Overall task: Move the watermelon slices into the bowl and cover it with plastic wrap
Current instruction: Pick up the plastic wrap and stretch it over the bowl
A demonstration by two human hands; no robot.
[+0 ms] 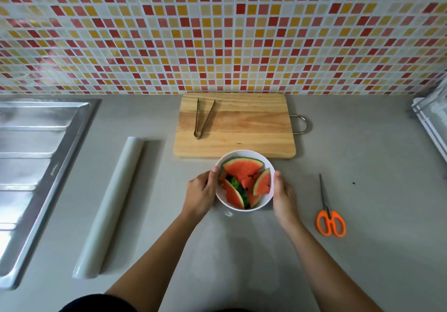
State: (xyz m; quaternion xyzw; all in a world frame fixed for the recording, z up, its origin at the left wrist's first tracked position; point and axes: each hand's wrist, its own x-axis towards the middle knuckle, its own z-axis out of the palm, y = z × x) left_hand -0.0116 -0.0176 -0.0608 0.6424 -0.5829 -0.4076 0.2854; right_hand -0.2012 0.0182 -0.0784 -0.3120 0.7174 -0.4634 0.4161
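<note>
- Head view: the sink (36,166) is cut off at the left edge.
- The plastic wrap (110,206) roll lies on the counter (362,251).
- The left hand (200,194) and right hand (284,196) each curl a grip around the bowl (267,201) sides; most fingers are hidden.
- The watermelon slices (242,178) overlap inside the bowl.
- The scissors (330,216) lie to the right.

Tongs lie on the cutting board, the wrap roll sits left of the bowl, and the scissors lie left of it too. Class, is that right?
Not quite. The head view shows the scissors right of the bowl, not left. The tongs, cutting board and roll are as stated.
</note>
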